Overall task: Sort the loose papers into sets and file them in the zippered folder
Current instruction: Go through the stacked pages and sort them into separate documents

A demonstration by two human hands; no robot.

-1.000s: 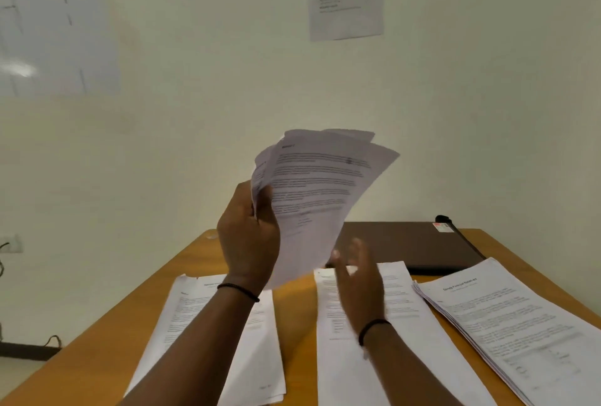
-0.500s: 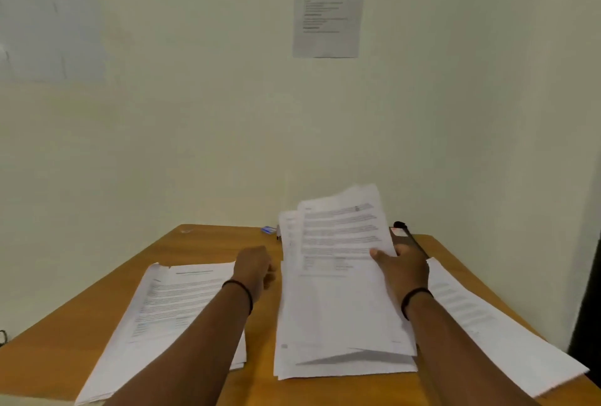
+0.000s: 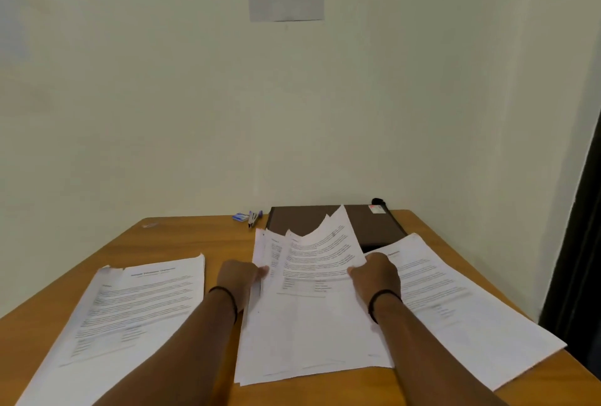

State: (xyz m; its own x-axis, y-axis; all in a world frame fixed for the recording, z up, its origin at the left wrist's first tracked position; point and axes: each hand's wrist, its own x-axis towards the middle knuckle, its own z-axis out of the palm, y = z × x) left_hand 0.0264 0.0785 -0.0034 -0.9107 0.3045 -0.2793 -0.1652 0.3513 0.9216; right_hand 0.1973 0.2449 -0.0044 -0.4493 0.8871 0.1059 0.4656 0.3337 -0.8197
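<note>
Wood-grain orange, the counter (image 3: 224, 240) is laid out as a sorting surface, with three paper piles side by side along its near half so each set keeps its own lane. The left pile (image 3: 136, 305) and the right pile (image 3: 455, 301) lie flat and untouched, well apart from each other, leaving the middle free for work. The middle pile (image 3: 309, 324) is uneven, its top sheets fanned and curling up at the far corner, probably because they are being squared onto the set below. The dark brown zippered folder (image 3: 367, 223) lies closed at the back against the wall, just behind the middle pile, within reach for the filing that is not yet begun. The right hand (image 3: 375, 277) grasps the right edge of the top sheets; the left hand (image 3: 239, 275) presses the pile's left edge, fingers curled on the paper, steadying it. A stapler (image 3: 254, 217) and a small blue box (image 3: 240, 217) sit beside the folder, likely for binding sets.
</note>
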